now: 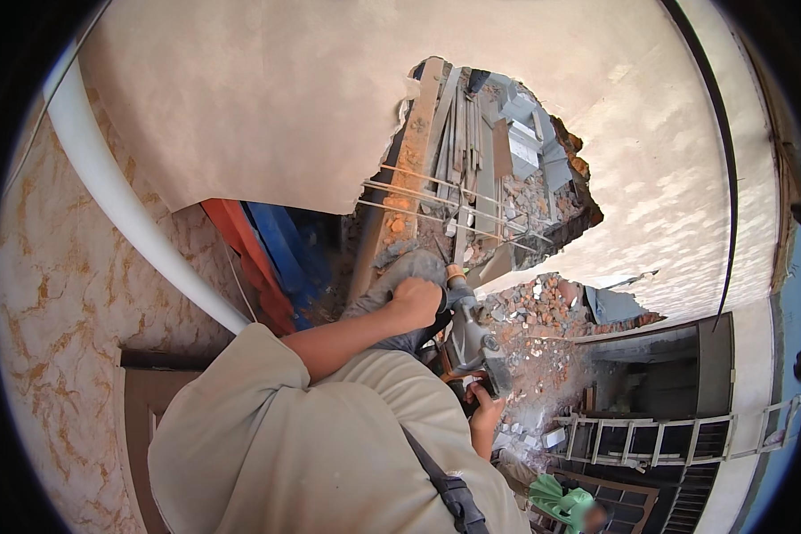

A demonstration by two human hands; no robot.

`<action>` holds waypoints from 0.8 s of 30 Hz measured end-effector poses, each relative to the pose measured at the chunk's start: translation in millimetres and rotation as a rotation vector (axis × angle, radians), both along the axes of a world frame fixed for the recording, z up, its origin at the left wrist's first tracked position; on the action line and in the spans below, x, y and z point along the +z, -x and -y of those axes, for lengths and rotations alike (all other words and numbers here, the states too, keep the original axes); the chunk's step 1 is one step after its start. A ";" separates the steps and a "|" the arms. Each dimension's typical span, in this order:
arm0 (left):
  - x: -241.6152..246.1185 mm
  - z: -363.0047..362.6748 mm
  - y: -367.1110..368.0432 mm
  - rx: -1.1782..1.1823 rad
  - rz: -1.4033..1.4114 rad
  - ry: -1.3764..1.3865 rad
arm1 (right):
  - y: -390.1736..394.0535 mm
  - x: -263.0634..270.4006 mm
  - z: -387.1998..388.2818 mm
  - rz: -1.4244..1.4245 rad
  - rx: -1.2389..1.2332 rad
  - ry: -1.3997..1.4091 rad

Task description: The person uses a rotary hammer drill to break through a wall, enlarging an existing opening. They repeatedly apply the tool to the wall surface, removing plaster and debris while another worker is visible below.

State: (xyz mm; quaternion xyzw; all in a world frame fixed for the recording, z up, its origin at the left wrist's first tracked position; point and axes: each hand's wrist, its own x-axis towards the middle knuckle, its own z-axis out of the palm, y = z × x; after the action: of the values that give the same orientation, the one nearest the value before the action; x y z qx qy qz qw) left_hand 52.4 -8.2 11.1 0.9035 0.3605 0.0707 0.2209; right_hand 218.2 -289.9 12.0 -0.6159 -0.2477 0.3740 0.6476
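Note:
A grey demolition hammer (470, 340) with an orange collar at its nose lies across the front of my body, its thin bit (442, 251) pointing towards a jagged hole. My left hand (417, 304) is closed around the black side handle near the tool's front. At the rear, my right hand (486, 406) holds the main handle, partly hidden by the tool's body. Beyond the bit, several thin metal rods (434, 197) cross the hole in the pale plastered surface (274, 100). My bent knee (407, 270) is close beside the tool.
Through the hole show long boards (464, 133), pale blocks (524, 143) and rubble. Broken brick (547, 307) lies to the right. A ladder (654, 440) spans the lower right, near a co-worker in green (561, 499). A white pipe (127, 193) runs along the left, and a black cable (724, 147) hangs right.

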 end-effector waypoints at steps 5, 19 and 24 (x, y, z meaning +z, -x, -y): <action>4.4 2.4 -1.5 0.008 0.002 -0.009 | 4.2 8.6 3.9 0.000 -0.004 -0.009; 36.8 3.7 5.8 0.068 0.015 0.065 | 4.7 44.3 0.2 0.087 0.187 0.159; 28.3 -16.7 25.3 0.079 0.720 -0.369 | 12.0 40.1 12.6 0.168 0.164 0.140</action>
State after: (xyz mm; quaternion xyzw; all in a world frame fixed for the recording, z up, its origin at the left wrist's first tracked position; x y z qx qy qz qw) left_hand 27.1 8.6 39.4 0.8309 0.2759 0.4545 0.1642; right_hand 206.3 -302.6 52.0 -0.6665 -0.3237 0.3894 0.5472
